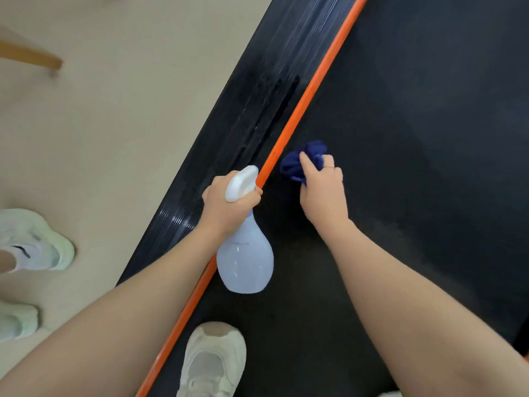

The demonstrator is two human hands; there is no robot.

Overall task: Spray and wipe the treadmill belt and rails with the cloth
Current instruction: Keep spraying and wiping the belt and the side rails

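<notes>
- Left hand (229,202) grips the neck of the spray bottle (244,262), fingers wrapped under the white trigger head (241,183); the bottle hangs body-down over the orange stripe (300,113), between side rail and belt.
- Right hand (325,193) pinches a bunched dark-blue cloth (299,163), fingers curled into it, down at the treadmill belt (415,138) just beside the stripe; actual contact with the belt can't be confirmed.
- Bottle: translucent plastic, likely light and rigid, smooth and maybe slick if wet — the neck hold under the trigger looks the safest grip, and keeps a finger free to squeeze. Liquid level not readable.
- Cloth: soft, limp, light — wads easily; probably wipes wider if flattened under the palm rather than balled up.
- Belt: matte, textured, should drag on the cloth. Ribbed black side rail (257,124) has glossy grooves, some wet-looking sheen; grooves may trap liquid.
- Room: open belt far ahead and to the right; floor (114,124) on the left past the rail edge.
- Obstacles: own shoe (213,362) on the belt near the stripe, another person's sneakers (37,239) on the floor, wooden furniture leg (31,57) well apart.
</notes>
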